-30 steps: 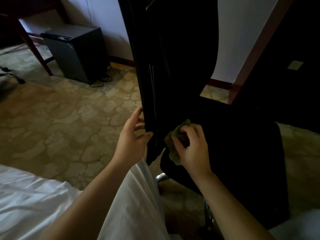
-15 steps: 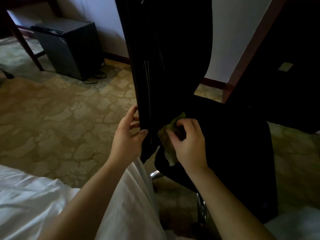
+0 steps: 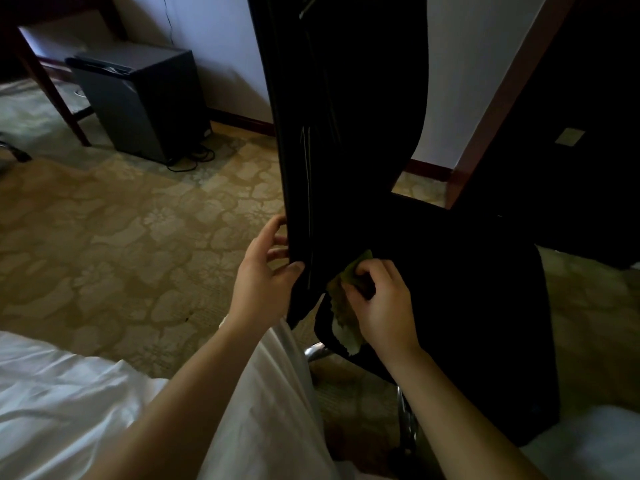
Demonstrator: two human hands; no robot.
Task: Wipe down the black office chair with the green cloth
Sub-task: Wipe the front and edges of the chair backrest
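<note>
Over carpet, green cloth trails below right hand.

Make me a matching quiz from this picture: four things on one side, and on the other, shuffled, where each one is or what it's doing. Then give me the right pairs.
Things:
1. left hand
2. right hand
3. dark box
4. white sheet

Places or states:
A. stands on the carpet near the wall
B. grips the edge of the black office chair
C. lies in the lower left of the view
D. holds the green cloth against the chair

Pairs: 1-B, 2-D, 3-A, 4-C.
</note>
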